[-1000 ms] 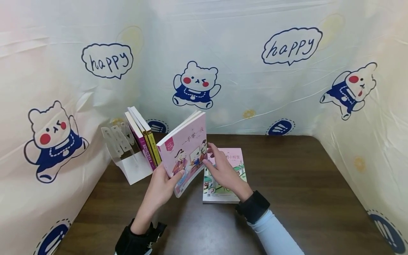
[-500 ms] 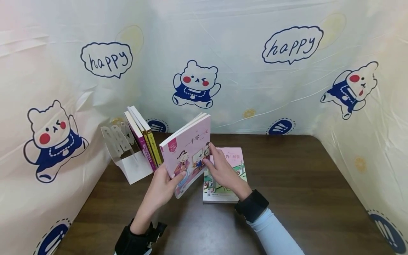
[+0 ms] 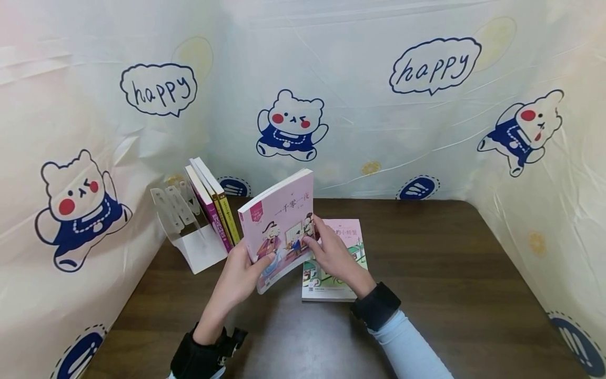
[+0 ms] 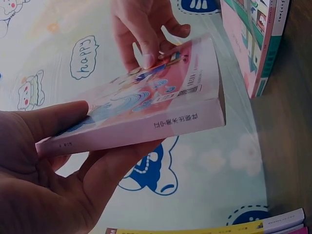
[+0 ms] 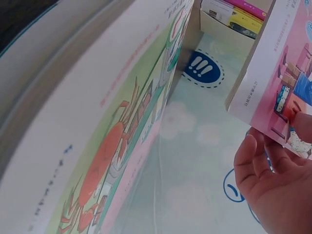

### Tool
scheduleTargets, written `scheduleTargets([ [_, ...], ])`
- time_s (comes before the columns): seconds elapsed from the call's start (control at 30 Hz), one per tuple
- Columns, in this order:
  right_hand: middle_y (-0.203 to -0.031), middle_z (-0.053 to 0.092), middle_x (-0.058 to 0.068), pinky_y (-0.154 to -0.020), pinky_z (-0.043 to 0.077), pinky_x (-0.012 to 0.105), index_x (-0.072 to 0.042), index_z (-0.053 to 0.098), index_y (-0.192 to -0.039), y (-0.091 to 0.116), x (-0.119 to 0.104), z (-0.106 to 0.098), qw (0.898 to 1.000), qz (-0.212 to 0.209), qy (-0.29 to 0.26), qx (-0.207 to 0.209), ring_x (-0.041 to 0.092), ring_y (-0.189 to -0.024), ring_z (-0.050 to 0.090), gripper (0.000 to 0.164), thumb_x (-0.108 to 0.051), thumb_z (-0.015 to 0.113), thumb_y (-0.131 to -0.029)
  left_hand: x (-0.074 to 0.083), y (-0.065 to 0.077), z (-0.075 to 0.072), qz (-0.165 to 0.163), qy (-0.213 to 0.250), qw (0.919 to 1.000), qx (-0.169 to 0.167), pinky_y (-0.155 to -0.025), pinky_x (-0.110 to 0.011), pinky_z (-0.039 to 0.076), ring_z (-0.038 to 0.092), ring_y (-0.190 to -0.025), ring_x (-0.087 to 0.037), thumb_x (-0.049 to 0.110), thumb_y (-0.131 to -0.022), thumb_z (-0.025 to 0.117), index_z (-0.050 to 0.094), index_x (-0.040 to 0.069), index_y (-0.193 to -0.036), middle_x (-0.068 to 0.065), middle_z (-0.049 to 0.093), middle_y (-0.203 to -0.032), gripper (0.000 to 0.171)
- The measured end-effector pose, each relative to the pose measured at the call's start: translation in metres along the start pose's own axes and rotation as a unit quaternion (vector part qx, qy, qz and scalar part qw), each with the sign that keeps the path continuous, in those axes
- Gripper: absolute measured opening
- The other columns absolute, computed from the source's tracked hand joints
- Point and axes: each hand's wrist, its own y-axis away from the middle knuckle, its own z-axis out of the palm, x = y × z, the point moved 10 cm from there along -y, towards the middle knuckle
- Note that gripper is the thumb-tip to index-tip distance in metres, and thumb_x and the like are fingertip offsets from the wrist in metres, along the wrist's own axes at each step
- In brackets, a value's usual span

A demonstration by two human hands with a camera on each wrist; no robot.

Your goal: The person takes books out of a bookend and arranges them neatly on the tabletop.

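A pink picture book (image 3: 279, 226) is held tilted up above the table, its illustrated cover toward the head camera. My left hand (image 3: 241, 276) grips its lower left side, the thumb lying over the cover. At the right edge, my right hand (image 3: 336, 252) pinches the same book between thumb and fingers. In the left wrist view the spine of the pink book (image 4: 146, 129) faces the camera. A second book (image 3: 337, 288) with a pink and green cover lies flat beneath my right hand, partly hidden by it. The right wrist view shows a crab printed on this second book (image 5: 105, 156).
At the back left stands a white book holder (image 3: 201, 250) with several books (image 3: 213, 208) leaning in it, purple and yellow spines showing. The dark brown table (image 3: 440, 284) is bounded by a printed curtain (image 3: 360, 121) at the back and sides.
The pink book has shifted slightly to the right with both hands still on it. Its pages, a little spread along the top earlier, now lie together.
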Motion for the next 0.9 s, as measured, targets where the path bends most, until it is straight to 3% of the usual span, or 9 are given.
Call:
scheduleTargets([
  [0.4, -0.124, 0.063, 0.008, -0.09, 0.058, 0.048, -0.016, 0.037, -0.155, 0.004, 0.0, -0.003, 1.0, 0.0, -0.006, 0.012, 0.029, -0.106, 0.06, 0.055, -0.021, 0.061, -0.106, -0.004, -0.004, -0.005, -0.021, 0.018, 0.9995, 0.017, -0.098, -0.072, 0.052, 0.063, -0.127, -0.047, 0.004, -0.099, 0.068, 0.045, 0.012, -0.153, -0.025, 0.059, -0.149, 0.058],
  [0.9, -0.123, 0.065, 0.007, -0.088, 0.057, 0.045, -0.015, 0.038, -0.156, 0.01, -0.003, -0.003, 1.0, 0.004, 0.013, 0.0, 0.026, -0.103, 0.061, 0.054, -0.027, 0.059, -0.107, -0.016, -0.005, -0.012, -0.054, 0.039, 0.9965, 0.05, -0.098, -0.066, 0.055, 0.066, -0.122, -0.045, 0.006, -0.101, 0.067, 0.044, 0.009, -0.152, -0.026, 0.062, -0.146, 0.057],
])
